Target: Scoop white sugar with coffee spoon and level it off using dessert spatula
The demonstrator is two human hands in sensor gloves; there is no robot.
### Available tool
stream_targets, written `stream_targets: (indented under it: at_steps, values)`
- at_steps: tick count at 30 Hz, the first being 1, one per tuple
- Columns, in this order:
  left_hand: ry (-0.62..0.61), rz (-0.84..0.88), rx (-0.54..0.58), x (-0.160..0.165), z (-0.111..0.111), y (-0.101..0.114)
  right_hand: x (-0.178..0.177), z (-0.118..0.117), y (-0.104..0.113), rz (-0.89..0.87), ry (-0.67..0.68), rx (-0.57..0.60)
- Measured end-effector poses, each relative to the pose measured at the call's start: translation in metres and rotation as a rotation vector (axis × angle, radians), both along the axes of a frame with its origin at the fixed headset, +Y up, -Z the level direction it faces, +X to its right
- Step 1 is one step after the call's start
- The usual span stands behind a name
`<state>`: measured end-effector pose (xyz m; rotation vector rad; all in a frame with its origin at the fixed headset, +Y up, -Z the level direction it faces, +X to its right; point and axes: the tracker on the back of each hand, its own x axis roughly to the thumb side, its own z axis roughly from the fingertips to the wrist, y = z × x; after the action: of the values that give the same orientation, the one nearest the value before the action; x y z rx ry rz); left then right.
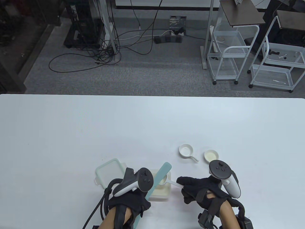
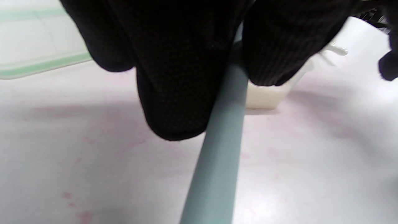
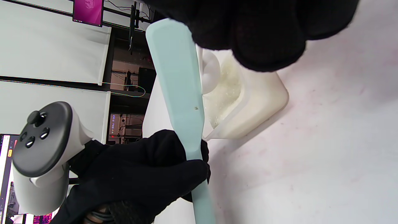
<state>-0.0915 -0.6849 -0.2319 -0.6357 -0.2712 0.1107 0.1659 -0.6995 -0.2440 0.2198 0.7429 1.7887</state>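
Item 1, far left: pale green-rimmed translucent container lid (image 1: 110,171), flat on the white table (image 1: 71,133), just beside the sugar tub

Item 2: left hand (image 1: 129,202) in a black sensor glove, fingers curled round the handle of the long pale teal dessert spatula (image 1: 159,175). Blade angled up and away, lying across the tub opening, over the spoon bowl

Item 3: square translucent plastic tub of white sugar (image 1: 163,189), open, between the two hands

Item 4: small white plastic coffee spoon (image 1: 169,182), bowl inside the tub under the spatula blade, handle running right into the right hand

Item 5: right hand (image 1: 201,192), black glove, fingertips pinching the spoon handle

Item 6: small white dish with a side handle (image 1: 186,151), nothing visible in it; beside it a small round white dish (image 1: 211,155) with pale contents. Both well apart from the tub

Progress, as judged: scoop appears made, levelling under way or about to begin; the sweep across the spoon is not yet finished

View notes: the right wrist view alone shows the granular sugar (image 3: 224,93) and the rounded spoon bowl (image 3: 210,74) against the blade (image 3: 177,77). The left wrist view gives only the spatula handle (image 2: 220,149) between gloved fingers (image 2: 174,102), nothing of the blade
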Motion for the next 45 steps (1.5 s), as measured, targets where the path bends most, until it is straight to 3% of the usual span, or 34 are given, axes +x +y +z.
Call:
stream_targets:
  at_steps: [21,29,34,38,45]
  values:
    - [0.053,-0.057,0.051,-0.01,-0.004,0.004,0.006,0.002,0.0,0.025,-0.002,-0.02]
    - [0.119,-0.118,0.22,-0.024,-0.006,0.02,0.01,0.003,0.004,0.015,-0.005,-0.002]
    - [0.113,-0.104,0.24,-0.022,-0.006,0.02,0.01,0.003,0.004,0.015,0.017,-0.009]
    - [0.045,-0.246,0.18,-0.013,-0.004,0.012,0.009,0.003,0.005,0.01,0.029,-0.009]
    - [0.108,-0.142,0.27,-0.016,-0.003,0.019,0.009,0.003,0.005,0.0,0.026,0.001]
